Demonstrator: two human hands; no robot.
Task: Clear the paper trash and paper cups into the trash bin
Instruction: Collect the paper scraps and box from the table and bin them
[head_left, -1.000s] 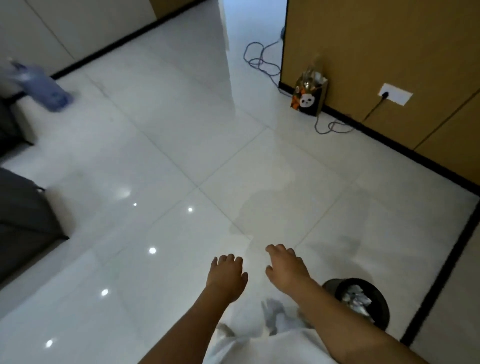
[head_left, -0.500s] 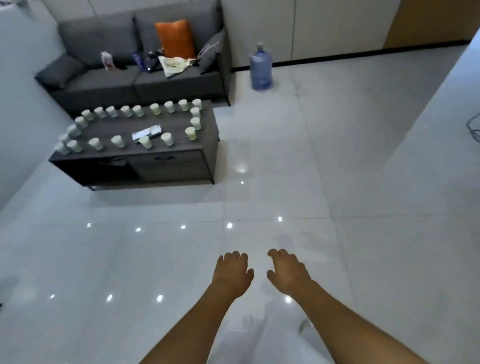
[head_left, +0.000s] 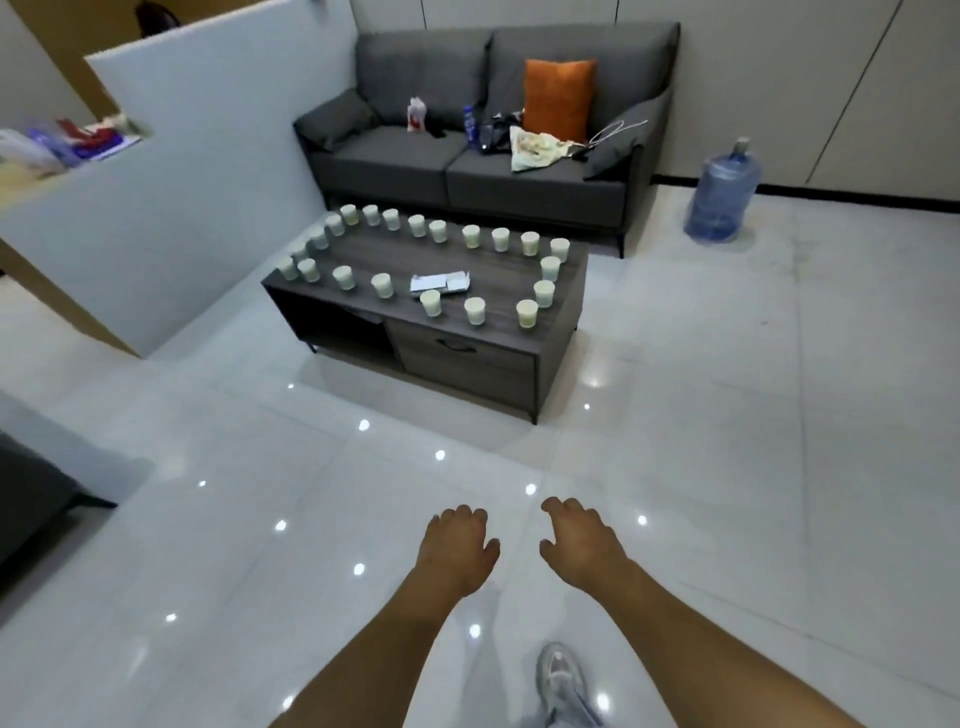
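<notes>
Both hands — left (head_left: 457, 551), right (head_left: 582, 545) — loosely curled, holding nothing; round paper cups (head_left: 526, 314) ring dark woodgrain table (head_left: 395, 260)

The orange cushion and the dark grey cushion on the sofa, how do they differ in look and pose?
The orange cushion is bright and stands upright against the backrest; the dark grey cushion matches the sofa and leans tilted against the right armrest. A white cord lies over the grey one; the orange one has nothing on it. Both sit at the sofa's right end.
</notes>
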